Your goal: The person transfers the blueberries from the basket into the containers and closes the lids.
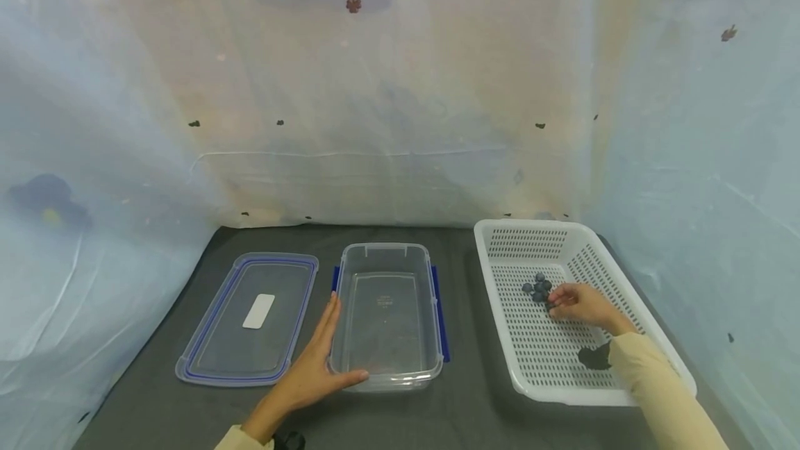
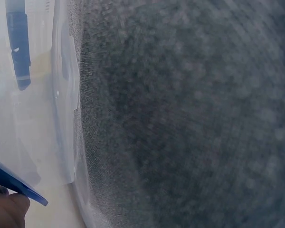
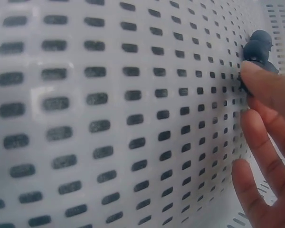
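Several blueberries (image 1: 539,287) lie in a small cluster on the floor of a white perforated basket (image 1: 540,360). My right hand (image 1: 584,305) reaches into the basket and pinches a blueberry (image 3: 246,86) at the edge of the cluster between thumb and index finger; the fingertips partly cover it. My left hand (image 1: 317,368) rests against the left side of a clear plastic container (image 1: 387,332), fingers straight along its wall and thumb over its near rim. In the left wrist view, a blue side clip (image 2: 16,183) hangs beside the fingertips.
A clear lid (image 1: 219,335) with a blue seal and a white label (image 1: 259,311) lies left of the container. All of it stands on a dark grey cloth (image 1: 462,408), with patterned curtain (image 1: 400,123) hanging behind and at both sides.
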A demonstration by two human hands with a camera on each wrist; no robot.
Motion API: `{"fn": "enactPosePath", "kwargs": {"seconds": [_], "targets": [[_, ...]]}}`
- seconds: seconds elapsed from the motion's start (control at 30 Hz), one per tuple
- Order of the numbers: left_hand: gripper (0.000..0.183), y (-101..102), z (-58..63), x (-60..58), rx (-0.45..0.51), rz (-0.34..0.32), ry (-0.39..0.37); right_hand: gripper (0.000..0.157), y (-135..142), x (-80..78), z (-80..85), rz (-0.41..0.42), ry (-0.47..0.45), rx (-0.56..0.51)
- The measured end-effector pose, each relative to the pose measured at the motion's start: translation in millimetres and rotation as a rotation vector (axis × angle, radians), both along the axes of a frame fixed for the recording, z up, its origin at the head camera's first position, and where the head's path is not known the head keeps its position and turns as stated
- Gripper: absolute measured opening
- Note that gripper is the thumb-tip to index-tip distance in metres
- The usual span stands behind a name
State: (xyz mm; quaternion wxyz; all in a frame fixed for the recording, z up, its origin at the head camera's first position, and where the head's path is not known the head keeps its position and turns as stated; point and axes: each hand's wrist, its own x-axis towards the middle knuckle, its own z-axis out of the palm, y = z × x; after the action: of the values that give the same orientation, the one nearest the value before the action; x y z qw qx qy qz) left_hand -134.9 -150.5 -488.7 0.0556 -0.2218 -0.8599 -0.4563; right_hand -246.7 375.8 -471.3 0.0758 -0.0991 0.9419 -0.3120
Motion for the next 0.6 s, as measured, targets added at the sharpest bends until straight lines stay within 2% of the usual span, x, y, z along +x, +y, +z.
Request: {"fn": "enactPosePath", "kwargs": {"seconds": [0.3,0.6], "targets": [[0.121,0,0.9,-0.7,-0.007,0.003,0.009,0.028,-2,-0.9,6.3,-0.024,0.041,-0.021],[0.120,0,2.5,-3.7,-0.019,-0.013,0.017,0.029,-11,5.2,24.2,-0.042,0.075,-0.102]]}}
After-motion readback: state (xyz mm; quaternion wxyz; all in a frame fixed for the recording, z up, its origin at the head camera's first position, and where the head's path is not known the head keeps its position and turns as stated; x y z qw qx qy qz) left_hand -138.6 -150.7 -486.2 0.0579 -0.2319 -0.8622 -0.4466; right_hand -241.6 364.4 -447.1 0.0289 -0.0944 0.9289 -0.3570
